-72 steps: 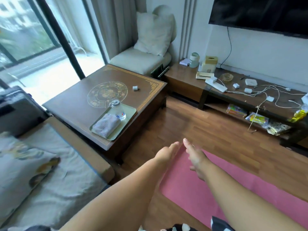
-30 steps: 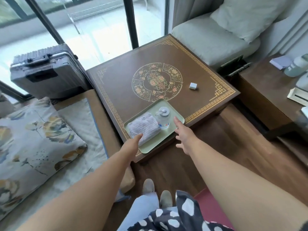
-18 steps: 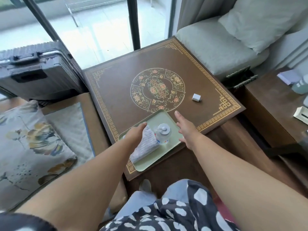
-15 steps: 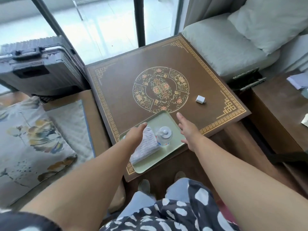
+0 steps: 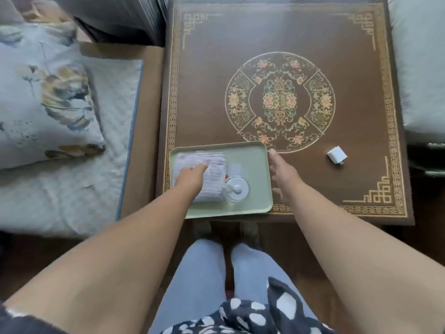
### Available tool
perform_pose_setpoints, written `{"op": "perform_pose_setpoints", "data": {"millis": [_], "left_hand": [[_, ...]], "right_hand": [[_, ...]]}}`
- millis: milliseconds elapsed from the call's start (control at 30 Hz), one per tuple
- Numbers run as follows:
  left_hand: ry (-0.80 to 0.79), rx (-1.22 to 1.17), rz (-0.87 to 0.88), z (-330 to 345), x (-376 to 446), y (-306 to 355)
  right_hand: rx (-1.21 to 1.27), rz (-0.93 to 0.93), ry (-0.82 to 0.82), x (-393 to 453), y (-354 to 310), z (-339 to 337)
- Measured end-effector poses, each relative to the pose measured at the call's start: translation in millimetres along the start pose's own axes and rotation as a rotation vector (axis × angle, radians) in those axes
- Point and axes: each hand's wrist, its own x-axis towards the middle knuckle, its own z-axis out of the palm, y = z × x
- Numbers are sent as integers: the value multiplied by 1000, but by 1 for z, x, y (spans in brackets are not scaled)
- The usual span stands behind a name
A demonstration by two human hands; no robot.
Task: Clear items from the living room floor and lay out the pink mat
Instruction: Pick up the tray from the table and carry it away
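Your brown table (image 5: 277, 32), gold-bordered with a floral medallion, carries a pale green tray (image 5: 252, 160) at its near edge. On the tray lie a folded white ribbed cloth (image 5: 215, 179) and a clear bottle (image 5: 237, 189). Your left hand (image 5: 191, 177) rests on the cloth, grip unclear; your right hand (image 5: 281, 174) is spread, beside the tray's right rim. The pink mat is out of view.

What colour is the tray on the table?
Pale green tray, seen best from the head view.
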Motion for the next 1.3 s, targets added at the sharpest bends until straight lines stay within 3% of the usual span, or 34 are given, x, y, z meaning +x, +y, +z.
{"op": "perform_pose_setpoints", "data": {"millis": [133,533,733,933,1300], "left_hand": [[46,-17,-38,17,25,-21],[152,55,-55,24,98,-62],[243,45,-77,27,131,-71],[225,45,-214,28,158,-92],[141,45,-299,19,167,-112]], "right_hand": [[-10,63,-16,36,17,12],[-165,-32,45,113,48,29],[-330,-53,155,144,60,33],[-372,-4,182,167,79,29],[-505,35,270,174,91,36]]}}
